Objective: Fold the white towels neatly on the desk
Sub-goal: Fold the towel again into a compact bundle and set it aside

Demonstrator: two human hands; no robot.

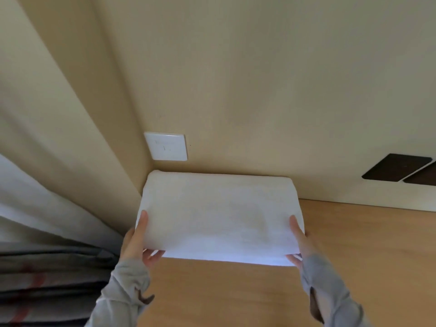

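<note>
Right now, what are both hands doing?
Left hand: holding the white towel, near-left corner.
Right hand: holding the same towel, near-right corner.

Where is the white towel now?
Head view: white towel at the desk's far-left corner against the wall, below the wall plate, left hand and right hand holding its near corners.

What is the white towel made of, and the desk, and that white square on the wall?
The white towel looks like thick, soft cloth, probably cotton: matte, with plump rounded folds. The desk looks like pale wood or wood-look laminate: smooth, faint grain. The white wall plate looks like hard plastic, slightly shiny.
</note>
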